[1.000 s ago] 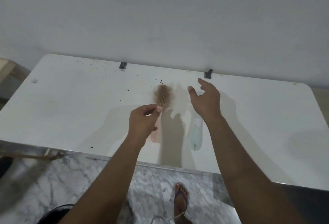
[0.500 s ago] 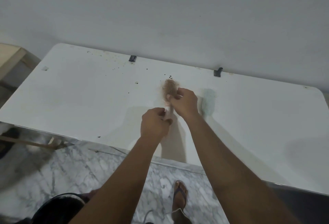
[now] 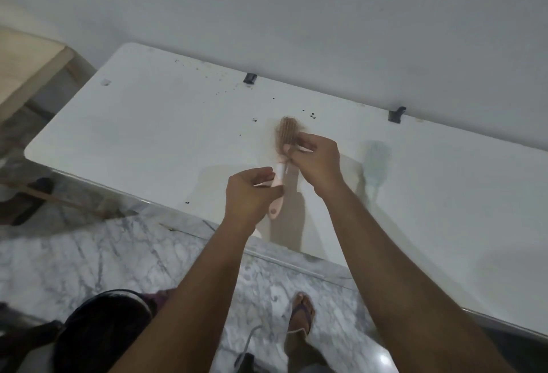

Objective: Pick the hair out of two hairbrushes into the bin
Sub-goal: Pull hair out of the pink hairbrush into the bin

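Observation:
A pink hairbrush (image 3: 280, 168) is held above the white table (image 3: 154, 135), its head thick with light brown hair (image 3: 286, 132). My left hand (image 3: 250, 194) grips the brush's handle. At the head's lower right edge, my right hand (image 3: 317, 159) pinches the hair with curled fingers. A pale green hairbrush (image 3: 375, 162) lies flat on the table to the right of my right hand. On the floor at the lower left stands a black bin (image 3: 100, 331), partly hidden behind my left forearm.
The table stands against a grey wall, with two black clips (image 3: 249, 78) (image 3: 396, 114) on its far edge and dark specks on top. A wooden piece of furniture (image 3: 26, 67) is at the left. My sandalled foot (image 3: 301, 313) stands on the marble floor.
My right hand came over from the right and took hold of the hair on the pink brush. My left hand closed round the handle. The view shifted, showing more of the bin.

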### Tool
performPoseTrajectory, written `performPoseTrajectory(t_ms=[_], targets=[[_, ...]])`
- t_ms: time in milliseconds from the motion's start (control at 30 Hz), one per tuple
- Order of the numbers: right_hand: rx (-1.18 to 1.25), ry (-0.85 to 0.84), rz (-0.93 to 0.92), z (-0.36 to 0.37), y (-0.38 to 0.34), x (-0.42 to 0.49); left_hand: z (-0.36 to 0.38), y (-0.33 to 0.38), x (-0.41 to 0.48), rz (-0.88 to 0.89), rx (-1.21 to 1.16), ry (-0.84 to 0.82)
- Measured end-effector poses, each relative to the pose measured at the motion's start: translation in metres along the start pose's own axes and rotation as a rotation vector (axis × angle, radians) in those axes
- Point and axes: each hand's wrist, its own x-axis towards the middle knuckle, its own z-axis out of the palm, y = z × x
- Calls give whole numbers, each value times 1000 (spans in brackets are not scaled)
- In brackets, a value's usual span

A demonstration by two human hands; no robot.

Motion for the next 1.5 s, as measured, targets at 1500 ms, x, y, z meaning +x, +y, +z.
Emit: performPoseTrajectory(t_ms=[1500], targets=[[-287,-859,-386,556,206,-304,-413,-471,-106,-312,-633,543]])
